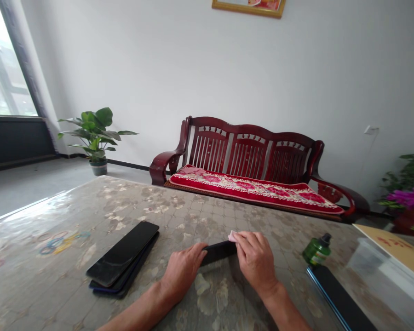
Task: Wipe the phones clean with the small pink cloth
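Observation:
Just above the patterned tablecloth, a dark phone is tilted between my hands. My left hand grips its left end, thumb and fingers closed on it. A small pale pink cloth is pinched in my right hand, against the phone's right end. To the left lies a stack of several dark phones, slightly fanned out. On the right, another dark phone stack with a blue edge lies near a green bottle with a black cap.
Coloured rubber bands lie at the left. A clear plastic box with a tan card on it stands at the right edge. Beyond the table are a red wooden bench and a potted plant.

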